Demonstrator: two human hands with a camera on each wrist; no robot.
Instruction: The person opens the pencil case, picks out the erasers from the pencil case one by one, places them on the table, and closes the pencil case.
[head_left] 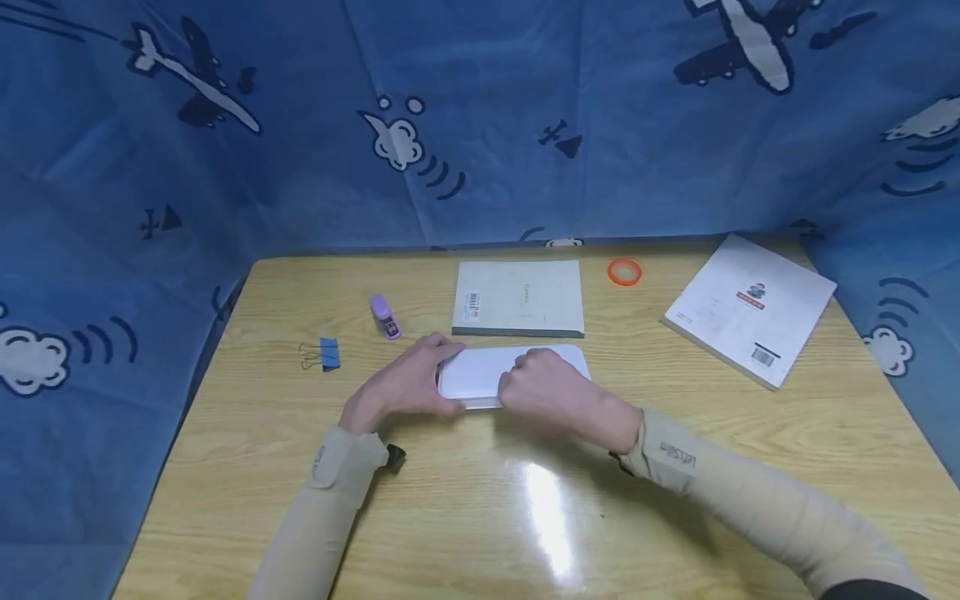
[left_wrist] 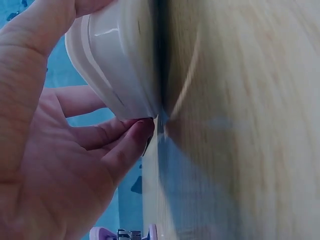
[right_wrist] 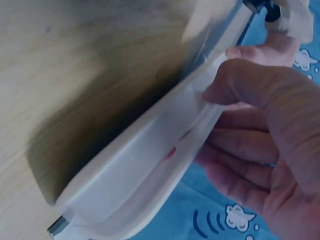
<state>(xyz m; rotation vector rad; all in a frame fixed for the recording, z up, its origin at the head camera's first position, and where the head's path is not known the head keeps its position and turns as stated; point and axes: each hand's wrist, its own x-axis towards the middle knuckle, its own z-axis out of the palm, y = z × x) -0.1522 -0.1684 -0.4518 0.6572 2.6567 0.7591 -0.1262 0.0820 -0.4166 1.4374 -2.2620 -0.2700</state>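
A long white pencil case (head_left: 480,371) with rounded corners lies flat on the table, between both hands. My left hand (head_left: 416,379) grips its left end, the thumb on the near side and the fingers curled at the far side. My right hand (head_left: 551,387) holds the near long side right of its middle, fingers curled over the lid. In the right wrist view, my right thumb presses at the seam of the pencil case (right_wrist: 135,165). A narrow gap shows between lid and base there, with a small red spot inside. The fingertips of the right hand are partly hidden behind the lid.
Just behind the case lies a pale notebook (head_left: 517,296). A small purple stapler (head_left: 385,317) and a blue binder clip (head_left: 329,354) lie to the left. An orange tape roll (head_left: 624,272) and a white book (head_left: 750,308) are at the right. Blue curtain (head_left: 480,125) surrounds the table's back and sides.
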